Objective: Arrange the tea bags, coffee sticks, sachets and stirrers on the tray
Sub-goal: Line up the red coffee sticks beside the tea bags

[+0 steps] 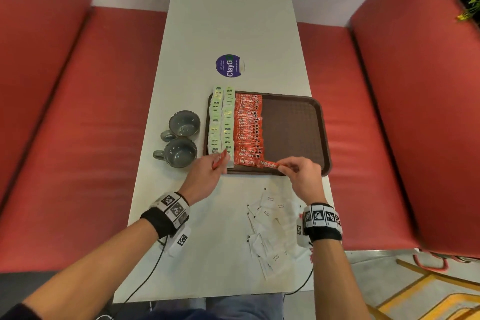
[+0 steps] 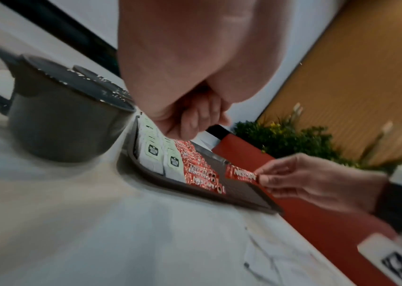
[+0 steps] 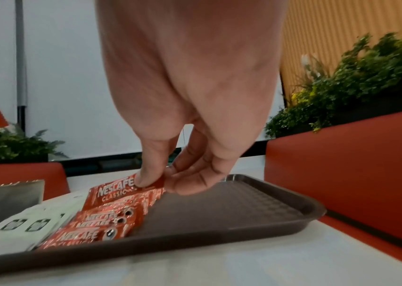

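The right hand [image 1: 298,171] pinches a red coffee stick [image 1: 268,164] just over the tray [image 1: 298,122], beside the stick column. The left hand [image 1: 207,171] grips another stick [image 1: 219,160] near the tea bags [image 1: 222,119]; white sachets [image 1: 267,231] lie on the worktop.

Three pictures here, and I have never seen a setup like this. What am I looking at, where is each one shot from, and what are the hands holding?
No machine here: a person wears three cameras. The head view looks down at a white table; each wrist view looks along one hand.

On the table sits a brown tray with two columns of green tea bags and a column of red coffee sticks. Two grey mugs stand left of it. White sachets lie loose near the person.

The right hand pinches one coffee stick above the near end of the column. The left hand holds something red, probably another stick; it is mostly hidden.
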Tool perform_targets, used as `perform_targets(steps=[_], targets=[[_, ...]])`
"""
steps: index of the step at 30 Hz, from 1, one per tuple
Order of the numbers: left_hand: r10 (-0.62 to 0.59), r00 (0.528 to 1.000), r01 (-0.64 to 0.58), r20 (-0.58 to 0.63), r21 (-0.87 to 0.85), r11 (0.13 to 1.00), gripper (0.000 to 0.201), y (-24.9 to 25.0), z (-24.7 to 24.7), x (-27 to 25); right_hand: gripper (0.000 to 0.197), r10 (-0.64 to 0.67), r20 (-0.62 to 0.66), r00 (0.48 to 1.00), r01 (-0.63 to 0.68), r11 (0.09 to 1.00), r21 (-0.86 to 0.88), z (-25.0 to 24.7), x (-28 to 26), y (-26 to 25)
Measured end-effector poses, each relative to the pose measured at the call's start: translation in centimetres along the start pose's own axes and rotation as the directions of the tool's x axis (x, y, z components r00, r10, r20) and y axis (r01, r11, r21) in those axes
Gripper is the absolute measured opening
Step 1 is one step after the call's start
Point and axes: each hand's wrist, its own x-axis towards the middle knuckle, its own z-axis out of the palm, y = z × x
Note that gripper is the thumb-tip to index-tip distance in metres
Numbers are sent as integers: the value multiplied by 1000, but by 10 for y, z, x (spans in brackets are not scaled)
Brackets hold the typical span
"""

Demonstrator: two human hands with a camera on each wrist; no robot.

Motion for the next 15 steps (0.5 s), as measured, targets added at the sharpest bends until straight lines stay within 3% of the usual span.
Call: perform_targets(steps=[4,9,15], targets=[[113,973,-177,201,335,926,12,-6,20,2,12,-40,94,995,43,999,-28,25,16,-7],[315,903,-428,294,538,726,26,-15,43,10,15,-59,141,988,62,998,-15,54,26,-9],[378,858,-512,348,636,577,25,-20,58,22,22,-17,53,998,22,995,-98,67,30,-5]])
